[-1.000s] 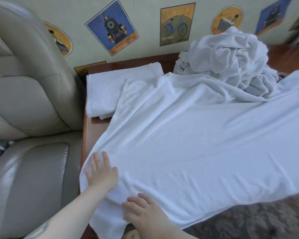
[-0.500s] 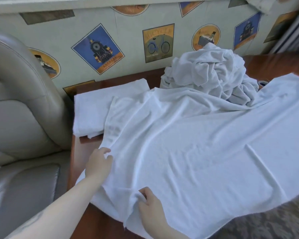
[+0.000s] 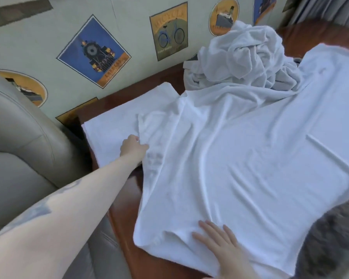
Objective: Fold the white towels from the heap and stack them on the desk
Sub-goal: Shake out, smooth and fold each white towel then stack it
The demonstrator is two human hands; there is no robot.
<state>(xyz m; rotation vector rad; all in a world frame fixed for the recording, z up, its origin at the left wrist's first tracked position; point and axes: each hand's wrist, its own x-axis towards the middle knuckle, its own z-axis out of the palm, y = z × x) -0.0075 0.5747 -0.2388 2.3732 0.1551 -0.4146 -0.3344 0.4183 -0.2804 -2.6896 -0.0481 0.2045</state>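
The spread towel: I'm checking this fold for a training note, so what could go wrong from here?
1. The spread towel overlaps the folded towel; the left hand grips its edge there, so a pull may drag that towel askew.
2. Its far side lies against the heap, which may tumble or snag.
3. Its right end hangs past the desk; only the flat right hand pins it, so it may slide off.

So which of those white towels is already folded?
The folded towel lying flat by the wall at the desk's left end, beside the left hand. The spread towel is open; the heap is crumpled.
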